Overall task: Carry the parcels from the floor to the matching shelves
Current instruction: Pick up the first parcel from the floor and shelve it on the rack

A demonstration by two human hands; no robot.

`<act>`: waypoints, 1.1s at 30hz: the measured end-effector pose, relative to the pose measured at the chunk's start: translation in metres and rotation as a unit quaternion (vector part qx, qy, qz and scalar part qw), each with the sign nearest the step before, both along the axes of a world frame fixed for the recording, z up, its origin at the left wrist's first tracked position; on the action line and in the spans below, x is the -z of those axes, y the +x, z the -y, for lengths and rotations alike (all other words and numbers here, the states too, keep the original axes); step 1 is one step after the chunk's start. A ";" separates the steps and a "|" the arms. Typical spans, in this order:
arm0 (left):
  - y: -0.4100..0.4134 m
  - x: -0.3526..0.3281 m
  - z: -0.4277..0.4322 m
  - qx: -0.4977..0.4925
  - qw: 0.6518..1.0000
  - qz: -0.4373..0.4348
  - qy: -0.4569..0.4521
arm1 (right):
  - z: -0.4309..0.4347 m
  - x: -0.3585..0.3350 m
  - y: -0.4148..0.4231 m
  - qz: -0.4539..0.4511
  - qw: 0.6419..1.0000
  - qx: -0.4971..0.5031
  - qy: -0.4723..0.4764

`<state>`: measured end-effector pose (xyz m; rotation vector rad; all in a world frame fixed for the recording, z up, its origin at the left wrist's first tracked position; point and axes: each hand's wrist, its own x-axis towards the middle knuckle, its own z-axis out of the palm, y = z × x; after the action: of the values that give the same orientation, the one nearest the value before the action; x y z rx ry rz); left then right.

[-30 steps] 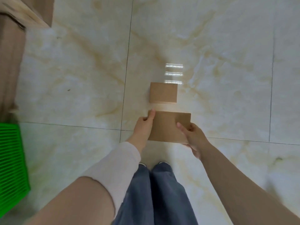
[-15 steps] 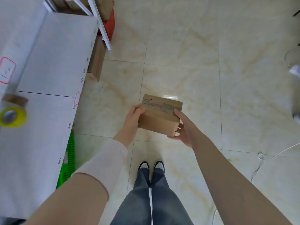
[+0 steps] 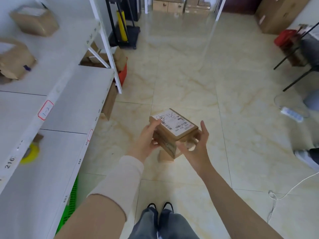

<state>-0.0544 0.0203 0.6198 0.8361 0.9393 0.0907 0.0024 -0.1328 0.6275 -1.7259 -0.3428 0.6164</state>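
I hold a small brown cardboard parcel at waist height over the tiled floor, its white shipping label facing up. My left hand grips its left side. My right hand supports it from the right and below, fingers spread. A second small brown parcel lies on the floor directly beneath, mostly hidden by the held one. White shelves with number tags run along my left, the upper tier carrying two brown parcels.
A yellow tape roll lies on a lower shelf. A green crate sits under the shelves. Further off stand a black trolley and stacked cartons. At the right are a power strip, a white cable and another person's shoe.
I have lifted the parcel off the floor and turned it label side up. My view rose from the floor toward the aisle and shelves. The second parcel stayed on the floor.
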 end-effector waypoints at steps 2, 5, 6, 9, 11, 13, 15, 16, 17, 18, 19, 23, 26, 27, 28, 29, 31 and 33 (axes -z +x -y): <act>-0.003 -0.001 -0.005 0.009 1.000 0.020 0.021 | 0.003 -0.013 0.005 -0.088 0.995 0.041 0.013; -0.010 -0.002 -0.009 0.054 0.996 0.069 0.031 | 0.010 -0.021 0.011 -0.217 0.976 -0.017 0.000; -0.011 -0.003 -0.010 0.073 0.993 0.080 0.040 | 0.013 -0.020 0.011 -0.252 0.967 -0.041 0.005; -0.014 -0.010 -0.017 0.121 0.987 0.089 0.063 | 0.017 -0.016 0.016 -0.265 0.962 -0.056 0.017; -0.018 -0.015 -0.027 0.134 0.984 0.057 0.103 | 0.020 -0.020 0.024 -0.215 0.973 -0.088 -0.013; -0.024 -0.025 -0.038 0.163 0.965 0.025 0.203 | 0.020 -0.028 0.034 -0.150 0.972 -0.167 -0.066; -0.024 -0.040 -0.044 0.265 0.912 0.025 0.311 | 0.019 -0.038 0.041 -0.098 0.959 -0.239 -0.115; -0.022 -0.046 -0.044 0.328 0.880 0.023 0.343 | 0.017 -0.042 0.045 -0.075 0.951 -0.269 -0.134; -0.018 -0.052 -0.044 0.388 0.848 0.015 0.360 | 0.014 -0.047 0.047 -0.054 0.941 -0.297 -0.151; -0.013 -0.056 -0.041 0.445 0.817 0.002 0.367 | 0.011 -0.052 0.048 -0.035 0.931 -0.324 -0.166; -0.010 -0.059 -0.037 0.495 0.788 -0.012 0.365 | 0.008 -0.056 0.049 -0.020 0.922 -0.344 -0.179; -0.001 -0.060 -0.021 0.582 0.746 -0.047 0.320 | 0.004 -0.068 0.053 -0.010 0.897 -0.392 -0.204; -0.003 -0.062 -0.018 0.559 0.777 -0.046 0.287 | 0.006 -0.071 0.055 0.003 0.916 -0.364 -0.170; -0.004 -0.063 -0.019 0.536 0.797 -0.042 0.276 | 0.009 -0.069 0.056 -0.002 0.937 -0.322 -0.137; -0.006 -0.062 -0.019 0.505 0.821 -0.035 0.264 | 0.012 -0.066 0.056 -0.015 0.958 -0.269 -0.098; -0.008 -0.061 -0.019 0.466 0.848 -0.025 0.253 | 0.016 -0.062 0.055 -0.030 0.975 -0.213 -0.062; -0.013 -0.055 -0.014 0.364 0.902 -0.004 0.230 | 0.024 -0.053 0.047 -0.053 0.991 -0.124 -0.015; -0.015 -0.045 -0.004 0.266 0.943 0.010 0.200 | 0.028 -0.041 0.032 -0.071 0.994 -0.084 0.009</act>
<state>-0.0696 0.0239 0.6652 1.4412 0.6545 -0.1851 0.0345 -0.1609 0.6688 -1.6364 -0.3946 0.8500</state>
